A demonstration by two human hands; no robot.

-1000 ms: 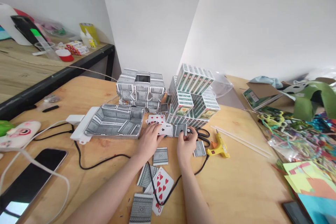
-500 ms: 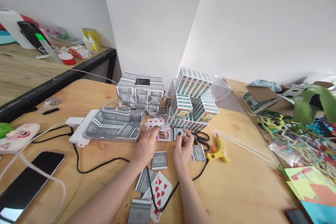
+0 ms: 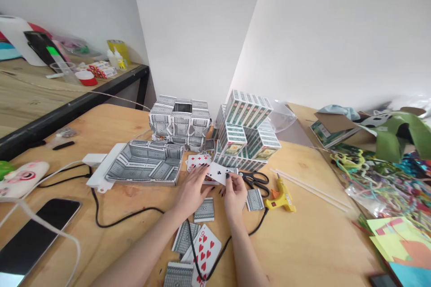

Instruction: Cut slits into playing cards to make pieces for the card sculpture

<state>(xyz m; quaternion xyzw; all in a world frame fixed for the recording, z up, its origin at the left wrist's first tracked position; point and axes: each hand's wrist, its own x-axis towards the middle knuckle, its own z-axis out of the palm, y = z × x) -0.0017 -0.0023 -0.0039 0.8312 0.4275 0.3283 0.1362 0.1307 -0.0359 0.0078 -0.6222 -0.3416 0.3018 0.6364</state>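
A playing card (image 3: 218, 173) with black club marks lies between my two hands, face up and slightly tilted. My right hand (image 3: 235, 193) pinches its right end between thumb and fingers. At its left end are the fingers of my left hand (image 3: 194, 189), closed on that edge, with the thumb lower down. Behind my left fingers a red diamond card (image 3: 197, 160) lies on the table. Nearer me are a face-down card piece (image 3: 204, 210), another patterned card (image 3: 186, 236) and a nine of hearts (image 3: 206, 249).
Behind stand a card-covered box structure (image 3: 180, 121) and stacked card boxes (image 3: 247, 132). An open card-lined tray (image 3: 148, 163) sits left. Black scissors (image 3: 257, 180) and a yellow glue gun (image 3: 283, 197) lie right; its black cable (image 3: 220, 260) loops before me. A phone (image 3: 38, 237) lies far left.
The club card's face has come into view between my hands. My right hand has shifted slightly, and the left hand's thumb now shows apart from its fingers.
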